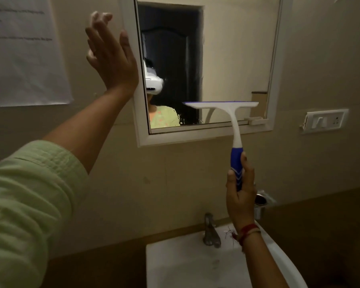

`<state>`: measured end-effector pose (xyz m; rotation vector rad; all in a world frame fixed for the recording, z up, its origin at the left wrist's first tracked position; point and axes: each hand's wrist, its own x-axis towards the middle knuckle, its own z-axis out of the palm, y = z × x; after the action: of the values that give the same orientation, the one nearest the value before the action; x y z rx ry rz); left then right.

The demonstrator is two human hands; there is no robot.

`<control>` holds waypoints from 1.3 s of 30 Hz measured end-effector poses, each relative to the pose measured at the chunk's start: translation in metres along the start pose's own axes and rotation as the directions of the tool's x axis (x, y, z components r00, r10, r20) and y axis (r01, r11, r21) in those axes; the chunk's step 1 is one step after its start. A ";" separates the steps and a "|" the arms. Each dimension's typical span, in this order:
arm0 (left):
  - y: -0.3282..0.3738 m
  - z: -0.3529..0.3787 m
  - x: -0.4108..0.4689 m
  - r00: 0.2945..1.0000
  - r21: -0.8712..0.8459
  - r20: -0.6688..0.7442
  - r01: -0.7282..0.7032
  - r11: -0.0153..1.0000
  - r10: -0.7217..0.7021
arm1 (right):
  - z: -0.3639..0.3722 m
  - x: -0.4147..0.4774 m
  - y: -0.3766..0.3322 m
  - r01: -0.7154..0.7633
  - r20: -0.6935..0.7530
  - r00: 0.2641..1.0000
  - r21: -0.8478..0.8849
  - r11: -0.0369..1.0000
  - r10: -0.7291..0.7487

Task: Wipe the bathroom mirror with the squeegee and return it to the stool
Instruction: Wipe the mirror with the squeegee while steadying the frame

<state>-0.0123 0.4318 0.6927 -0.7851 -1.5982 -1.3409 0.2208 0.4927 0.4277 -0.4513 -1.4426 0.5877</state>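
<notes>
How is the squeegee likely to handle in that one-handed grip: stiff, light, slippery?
The squeegee looks like moulded plastic with a slim neck, so probably light and fairly stiff. The right hand holds it upright by the ribbed blue grip alone, which suggests little slipping. Its wide head sits high above the hand, so it may twist if pressed unevenly against the mirror.

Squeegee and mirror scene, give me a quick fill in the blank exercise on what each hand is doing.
1. The right hand grips the squeegee by its ____ handle.
2. The squeegee blade lies against the ____ part of the mirror.
3. The left hand, fingers spread, holds ____.
4. Below the mirror, a tap stands on a white ____.

Missing words: blue; lower; nothing; sink
</notes>
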 end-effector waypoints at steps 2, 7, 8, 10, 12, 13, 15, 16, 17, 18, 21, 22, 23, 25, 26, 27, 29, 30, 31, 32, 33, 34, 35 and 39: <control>0.000 0.000 0.000 1.000 -0.002 -0.012 -0.022 1.000 0.022 | 0.000 -0.006 0.003 -0.006 -0.011 1.000 -0.020 1.000 0.006; -0.001 0.001 0.003 0.995 -0.050 -0.092 -0.044 0.998 0.039 | -0.004 -0.042 0.020 -0.046 0.037 0.998 -0.053 0.998 0.048; -0.002 0.001 0.003 0.995 -0.053 -0.090 -0.045 0.998 0.040 | -0.005 -0.043 0.018 -0.043 0.035 0.998 -0.052 0.998 0.045; -0.002 0.002 0.003 0.996 -0.064 -0.083 -0.040 0.997 0.034 | -0.006 -0.035 0.010 -0.043 -0.020 0.999 -0.034 0.999 0.042; -0.002 0.001 0.003 0.995 -0.082 -0.088 -0.050 0.995 0.043 | -0.004 -0.014 -0.007 0.014 -0.121 0.993 0.011 1.000 -0.013; -0.002 0.000 0.004 0.994 -0.100 -0.098 -0.062 0.993 0.052 | -0.002 0.000 -0.018 0.063 -0.168 0.984 0.035 0.997 -0.056; -0.001 -0.001 0.004 0.990 -0.141 -0.121 -0.088 0.986 0.071 | -0.001 0.035 -0.042 0.170 -0.234 0.961 0.063 0.983 -0.151; -0.001 -0.002 0.005 0.989 -0.153 -0.128 -0.100 0.983 0.080 | 0.000 0.054 -0.055 0.209 -0.250 0.951 0.080 0.975 -0.184; -0.001 -0.002 0.004 0.987 -0.159 -0.130 -0.110 0.981 0.090 | 0.000 0.072 -0.067 0.231 -0.257 0.946 0.102 0.968 -0.199; -0.001 -0.002 0.004 0.987 -0.163 -0.131 -0.118 0.979 0.097 | -0.001 0.090 -0.079 0.245 -0.256 0.944 0.123 0.962 -0.207; -0.002 -0.001 0.004 0.987 -0.169 -0.126 -0.125 0.978 0.104 | -0.001 0.140 -0.106 0.280 -0.222 0.942 0.114 0.953 -0.250; -0.002 -0.001 0.004 0.986 -0.172 -0.125 -0.128 0.977 0.108 | 0.000 0.155 -0.113 0.293 -0.205 0.940 0.081 0.953 -0.272; -0.002 -0.001 0.004 0.986 -0.179 -0.126 -0.134 0.975 0.113 | 0.001 0.169 -0.118 0.310 -0.189 0.936 0.041 0.950 -0.297; -0.003 -0.001 0.004 0.983 -0.188 -0.129 -0.156 0.970 0.133 | 0.004 0.196 -0.127 0.349 -0.152 0.924 -0.037 0.936 -0.351; -0.003 -0.001 0.005 0.980 -0.191 -0.132 -0.174 0.966 0.150 | 0.005 0.209 -0.131 0.374 -0.135 0.915 -0.076 0.924 -0.381; -0.004 -0.002 0.004 0.976 -0.191 -0.134 -0.195 0.962 0.172 | 0.007 0.220 -0.135 0.393 -0.119 0.906 -0.113 0.912 -0.405; -0.004 -0.002 0.005 0.968 -0.186 -0.138 -0.234 0.954 0.210 | 0.010 0.239 -0.144 0.420 -0.102 0.892 -0.171 0.891 -0.440; -0.005 -0.002 0.005 0.964 -0.181 -0.138 -0.249 0.951 0.226 | 0.012 0.247 -0.147 0.431 -0.100 0.886 -0.187 0.883 -0.453; -0.004 -0.003 0.005 0.962 -0.177 -0.140 -0.259 0.950 0.236 | 0.013 0.255 -0.152 0.446 -0.100 0.876 -0.202 0.872 -0.471; -0.004 -0.003 0.006 0.961 -0.176 -0.138 -0.261 0.949 0.239 | 0.013 0.263 -0.156 0.462 -0.099 0.866 -0.218 0.860 -0.490; -0.003 -0.003 0.006 0.962 -0.177 -0.134 -0.258 0.950 0.237 | 0.013 0.269 -0.159 0.474 -0.098 0.857 -0.233 0.849 -0.505; -0.003 -0.003 0.006 0.964 -0.176 -0.130 -0.254 0.951 0.234 | 0.013 0.275 -0.162 0.481 -0.096 0.851 -0.249 0.841 -0.516; -0.003 -0.003 0.006 0.964 -0.172 -0.128 -0.251 0.952 0.231 | 0.013 0.281 -0.164 0.483 -0.094 0.848 -0.265 0.834 -0.521; -0.004 -0.002 0.007 0.968 -0.181 -0.115 -0.242 0.953 0.224 | 0.014 0.299 -0.171 0.493 -0.100 0.831 -0.325 0.807 -0.548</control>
<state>-0.0184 0.4285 0.6976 -0.9821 -1.2705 -1.3515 0.2334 0.5445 0.7681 -0.3000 -1.3910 -0.1157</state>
